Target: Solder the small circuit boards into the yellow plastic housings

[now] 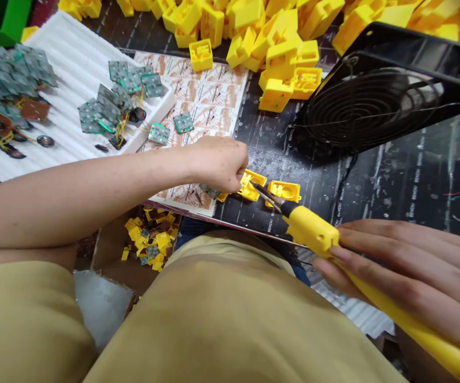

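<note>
My right hand (405, 271) is wrapped round the yellow handle of a soldering iron (313, 229). The iron's metal tip reaches into an open yellow plastic casing (257, 183) near the bench's front edge. My left hand (222, 162) is closed in a pinch at the left side of this casing; what its fingers hold is hidden. Just to the right lies another open yellow casing half (287, 191). Under my left hand, a small circuit board (210, 191) shows in part. Two more green circuit boards, one being this board (184, 123), lie beyond my left wrist.
White foam (64, 58) at the left bears many wired circuit boards (102, 109) and small round speakers (46, 141). Yellow casings (233, 26) are heaped at the back. A black fan (357, 101) stands at the right. Below the bench, a cardboard box (110, 247) holds yellow parts.
</note>
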Demonstrator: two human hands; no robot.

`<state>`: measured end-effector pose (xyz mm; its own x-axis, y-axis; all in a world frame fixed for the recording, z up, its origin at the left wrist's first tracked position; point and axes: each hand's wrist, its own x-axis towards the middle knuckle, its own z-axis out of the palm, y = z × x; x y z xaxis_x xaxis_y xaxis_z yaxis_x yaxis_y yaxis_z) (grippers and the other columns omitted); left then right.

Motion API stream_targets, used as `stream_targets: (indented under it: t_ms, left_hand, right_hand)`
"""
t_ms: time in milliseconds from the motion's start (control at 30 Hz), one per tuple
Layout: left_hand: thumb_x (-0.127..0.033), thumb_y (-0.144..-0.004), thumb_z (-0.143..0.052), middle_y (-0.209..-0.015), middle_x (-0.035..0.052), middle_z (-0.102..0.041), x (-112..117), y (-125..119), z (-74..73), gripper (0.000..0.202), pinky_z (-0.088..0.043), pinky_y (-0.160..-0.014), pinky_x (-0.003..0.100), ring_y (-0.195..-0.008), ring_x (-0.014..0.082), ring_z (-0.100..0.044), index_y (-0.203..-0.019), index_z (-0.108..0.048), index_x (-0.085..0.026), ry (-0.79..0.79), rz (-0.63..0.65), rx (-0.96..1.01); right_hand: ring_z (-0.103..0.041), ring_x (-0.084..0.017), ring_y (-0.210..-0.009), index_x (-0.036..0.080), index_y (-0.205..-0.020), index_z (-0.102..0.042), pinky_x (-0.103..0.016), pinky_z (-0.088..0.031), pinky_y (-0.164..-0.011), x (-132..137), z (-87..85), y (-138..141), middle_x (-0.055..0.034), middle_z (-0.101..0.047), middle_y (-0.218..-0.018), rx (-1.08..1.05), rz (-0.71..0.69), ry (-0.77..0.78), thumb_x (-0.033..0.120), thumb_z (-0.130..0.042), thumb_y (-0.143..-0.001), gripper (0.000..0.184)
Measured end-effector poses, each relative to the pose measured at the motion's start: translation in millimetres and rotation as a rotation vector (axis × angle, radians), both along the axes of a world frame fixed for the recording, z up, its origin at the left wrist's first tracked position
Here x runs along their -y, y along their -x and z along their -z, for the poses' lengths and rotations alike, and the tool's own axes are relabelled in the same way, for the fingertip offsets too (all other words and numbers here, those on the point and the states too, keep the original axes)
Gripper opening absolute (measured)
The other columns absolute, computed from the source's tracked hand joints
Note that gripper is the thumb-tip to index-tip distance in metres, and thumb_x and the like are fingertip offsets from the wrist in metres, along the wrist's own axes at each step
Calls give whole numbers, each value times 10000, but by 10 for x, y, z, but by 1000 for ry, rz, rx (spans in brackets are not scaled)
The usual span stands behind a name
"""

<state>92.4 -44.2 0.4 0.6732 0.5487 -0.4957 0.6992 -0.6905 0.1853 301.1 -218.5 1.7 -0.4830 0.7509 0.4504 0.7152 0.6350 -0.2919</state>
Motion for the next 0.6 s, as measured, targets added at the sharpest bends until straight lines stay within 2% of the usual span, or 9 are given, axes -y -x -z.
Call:
stream_targets:
  t_ms: [67,200,267,400,500,600]
  left_hand:
    - [-206,-690,-641,-615,26,-654,-5,3,10,124,-447,-680,303,-726,222,-654,-744,-753,-212,3,-5,-11]
    - [-208,-702,-648,-625,25,-646,-8,8,8,89,-427,-660,304,-714,227,-652,-720,-735,-205,1,5,-27]
    - [-205,-711,-644,-620,26,-639,7,8,-8,82,-424,-666,308,-727,236,-655,-711,-726,-203,-12,13,-29]
    - [-208,-742,-629,-656,35,-664,78,18,-67,97,-449,-743,317,-833,253,-672,-736,-726,-210,-46,26,-40]
    - [-212,-804,-610,-832,59,-735,136,82,-97,131,-452,-870,351,-945,258,-671,-793,-740,-204,-91,75,-14]
    - [-234,-863,-594,-968,59,-757,154,202,-46,160,-424,-960,398,-1000,255,-660,-861,-752,-210,-136,76,112]
  right_hand:
    - [-741,-185,-795,226,-974,-630,-350,-668,-706,-5,9,-66,-39,-757,-842,32,-39,-10,174,-745,-882,155]
    - [-728,-180,-786,206,-957,-656,-324,-651,-695,32,98,-91,-41,-747,-842,-41,-26,-90,140,-815,-805,230]
    - [-727,-191,-805,198,-975,-666,-338,-653,-719,42,123,-73,-49,-743,-852,-78,9,-70,114,-835,-771,279]
    - [-729,-179,-774,221,-1195,-635,-295,-658,-723,12,98,-42,-28,-740,-853,-95,41,-20,114,-803,-809,435]
    - [-731,-180,-744,243,-1352,-568,-273,-653,-730,0,116,-73,-11,-732,-816,-122,92,-15,125,-788,-828,580]
    - [-740,-190,-789,256,-1427,-530,-261,-638,-691,36,217,-142,-30,-751,-904,-127,153,-9,167,-773,-856,627]
